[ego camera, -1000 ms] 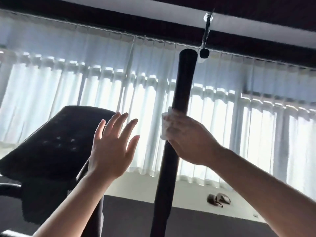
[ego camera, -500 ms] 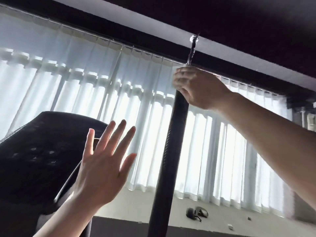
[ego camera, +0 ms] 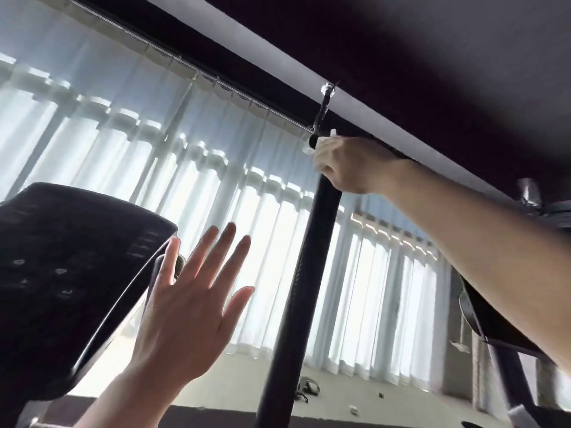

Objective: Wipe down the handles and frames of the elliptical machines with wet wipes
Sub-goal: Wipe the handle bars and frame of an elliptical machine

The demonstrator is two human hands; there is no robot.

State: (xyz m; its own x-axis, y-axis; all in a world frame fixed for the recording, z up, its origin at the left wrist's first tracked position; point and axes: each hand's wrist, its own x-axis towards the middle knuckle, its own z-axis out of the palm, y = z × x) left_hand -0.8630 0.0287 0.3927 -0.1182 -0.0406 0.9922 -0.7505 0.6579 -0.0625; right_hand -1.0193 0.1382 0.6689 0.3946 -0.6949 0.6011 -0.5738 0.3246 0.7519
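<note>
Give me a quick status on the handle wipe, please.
Right hand grips wet wipe at top of black handle. Left hand open, idle. Nothing obstructing.

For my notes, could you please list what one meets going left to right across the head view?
Console → left hand → black handle pole → right hand, gripping a white wipe at the pole's top.

Pale pleated curtains (ego camera: 123, 156) hang across the whole window wall, brightly backlit, from a thin rail just under a white ceiling beam (ego camera: 386, 118) that runs diagonally between dark ceiling panels (ego camera: 401, 41). A small shiny metal fitting (ego camera: 327, 89) is fixed to the beam. Below the curtains runs a light sill (ego camera: 216, 375), where a small dark tangled object (ego camera: 306, 387), too blurred to identify, lies near a few tiny white scraps (ego camera: 353, 409).
</note>
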